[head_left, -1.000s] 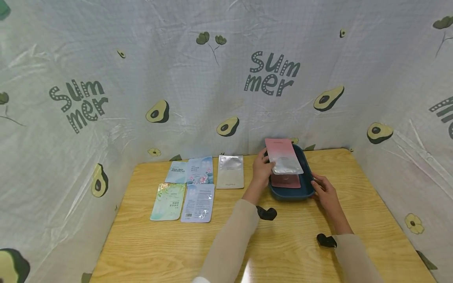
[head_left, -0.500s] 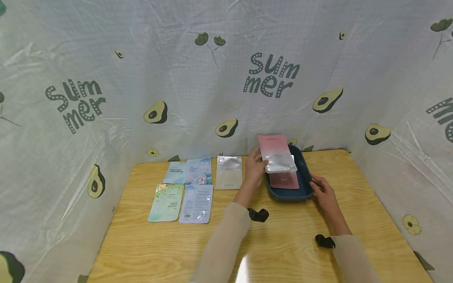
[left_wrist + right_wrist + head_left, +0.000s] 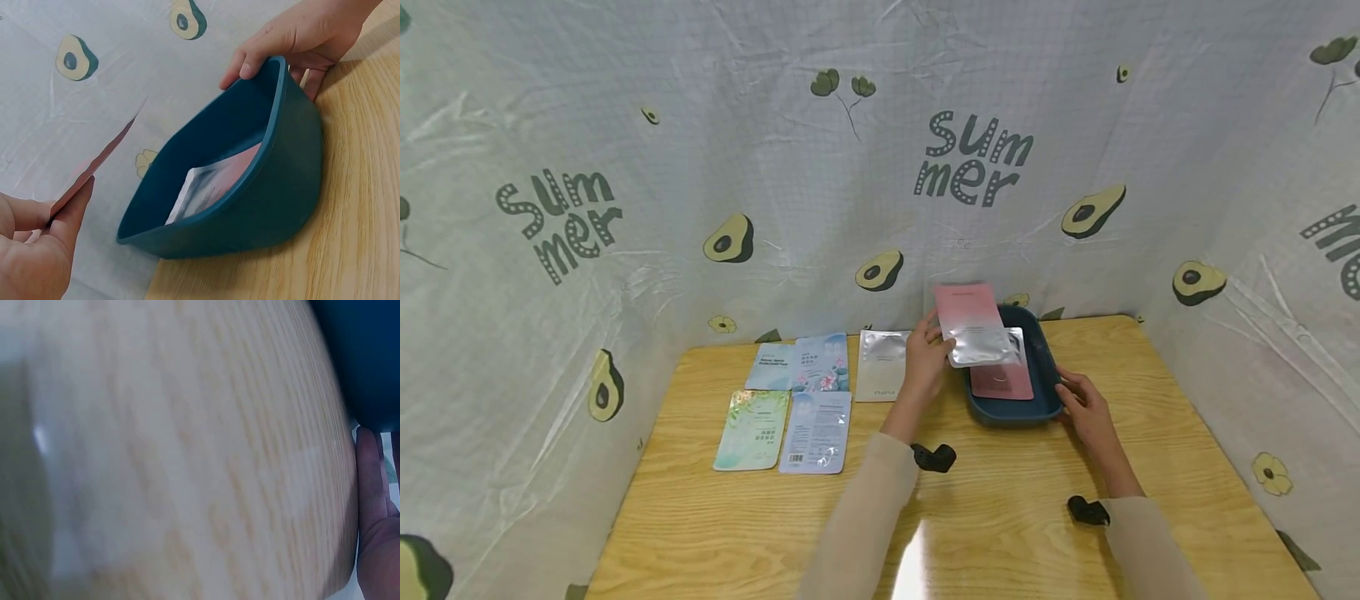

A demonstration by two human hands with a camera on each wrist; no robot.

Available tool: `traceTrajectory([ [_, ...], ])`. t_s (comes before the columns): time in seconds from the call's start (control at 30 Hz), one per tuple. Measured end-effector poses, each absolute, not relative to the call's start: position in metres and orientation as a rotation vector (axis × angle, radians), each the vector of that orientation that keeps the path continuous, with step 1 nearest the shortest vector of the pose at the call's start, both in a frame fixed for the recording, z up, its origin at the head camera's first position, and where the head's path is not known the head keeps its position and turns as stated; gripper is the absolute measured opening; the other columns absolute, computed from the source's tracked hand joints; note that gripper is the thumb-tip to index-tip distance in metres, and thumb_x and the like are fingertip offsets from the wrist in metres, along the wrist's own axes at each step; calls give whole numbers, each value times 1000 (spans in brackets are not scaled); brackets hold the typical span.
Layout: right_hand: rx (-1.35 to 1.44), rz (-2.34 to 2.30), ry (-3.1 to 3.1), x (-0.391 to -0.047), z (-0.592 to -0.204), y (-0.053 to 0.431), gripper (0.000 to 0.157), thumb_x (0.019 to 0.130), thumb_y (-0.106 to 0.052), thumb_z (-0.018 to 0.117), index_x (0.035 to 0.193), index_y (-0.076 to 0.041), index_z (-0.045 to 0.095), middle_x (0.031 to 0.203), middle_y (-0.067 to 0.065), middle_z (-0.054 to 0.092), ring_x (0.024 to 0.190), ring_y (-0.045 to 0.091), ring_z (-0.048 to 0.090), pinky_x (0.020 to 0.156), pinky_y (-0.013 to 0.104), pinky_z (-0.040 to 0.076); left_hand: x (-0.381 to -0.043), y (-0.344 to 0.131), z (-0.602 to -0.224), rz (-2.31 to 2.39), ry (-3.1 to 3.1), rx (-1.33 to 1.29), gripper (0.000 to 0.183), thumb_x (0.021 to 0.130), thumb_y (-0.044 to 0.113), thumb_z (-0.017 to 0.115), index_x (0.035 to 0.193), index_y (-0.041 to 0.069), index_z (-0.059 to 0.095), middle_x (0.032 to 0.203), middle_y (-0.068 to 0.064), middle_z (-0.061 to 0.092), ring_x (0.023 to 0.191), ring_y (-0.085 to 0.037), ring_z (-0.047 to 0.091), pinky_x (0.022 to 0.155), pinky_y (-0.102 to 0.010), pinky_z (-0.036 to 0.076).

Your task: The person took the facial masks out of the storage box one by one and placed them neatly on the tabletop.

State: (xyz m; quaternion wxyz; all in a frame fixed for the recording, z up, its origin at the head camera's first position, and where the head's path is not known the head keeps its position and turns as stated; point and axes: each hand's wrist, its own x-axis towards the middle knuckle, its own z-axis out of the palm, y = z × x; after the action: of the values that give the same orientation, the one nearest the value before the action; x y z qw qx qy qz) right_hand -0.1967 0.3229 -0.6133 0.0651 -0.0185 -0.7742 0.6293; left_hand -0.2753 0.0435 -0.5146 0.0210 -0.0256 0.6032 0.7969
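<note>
My left hand (image 3: 927, 360) pinches the edge of a pink and silver sheet mask packet (image 3: 973, 323), thumb on one face and fingers on the other. Seen edge-on in the left wrist view, the packet (image 3: 94, 167) is raised beside the dark blue bin (image 3: 290, 181). Another pink and silver packet (image 3: 1000, 383) lies inside the bin. At the bin's right side my right hand (image 3: 1086, 408) holds the rim, some fingers over it and others against the outer wall (image 3: 306, 37). In the right wrist view, only part of that hand (image 3: 378, 519) shows, beneath the blue wall.
Left of the bin, a cream and silver packet (image 3: 880, 367) lies partly behind my left hand. Several bluish and green packets, among them a green one (image 3: 752, 429) and a lilac one (image 3: 816, 433), lie further left. A patterned curtain (image 3: 805, 167) walls the wooden table (image 3: 1000, 517).
My left hand has drawn the held packet leftward from over the bin, uncovering more of the packet inside. My right hand stays at the bin's rim.
</note>
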Motion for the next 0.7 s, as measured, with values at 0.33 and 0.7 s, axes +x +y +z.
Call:
traceTrajectory([
  [0.33, -78, 1851, -2363, -195, -609, 326, 50, 108, -25, 51, 152, -3, 44, 140, 29, 48, 105, -5, 54, 74, 18, 56, -272, 23, -512, 2485, 1861, -62, 66, 95, -12, 60, 153, 13, 45, 131, -19, 63, 71, -11, 61, 55, -21, 46],
  [0.7, -59, 1871, -2330, -196, -614, 321, 50, 107, -25, 53, 151, -2, 44, 145, 29, 46, 107, -6, 54, 71, 21, 58, -264, -6, -516, 2427, 1986, -67, 64, 97, -8, 60, 154, 15, 44, 127, -18, 63, 66, -11, 53, 54, -21, 41],
])
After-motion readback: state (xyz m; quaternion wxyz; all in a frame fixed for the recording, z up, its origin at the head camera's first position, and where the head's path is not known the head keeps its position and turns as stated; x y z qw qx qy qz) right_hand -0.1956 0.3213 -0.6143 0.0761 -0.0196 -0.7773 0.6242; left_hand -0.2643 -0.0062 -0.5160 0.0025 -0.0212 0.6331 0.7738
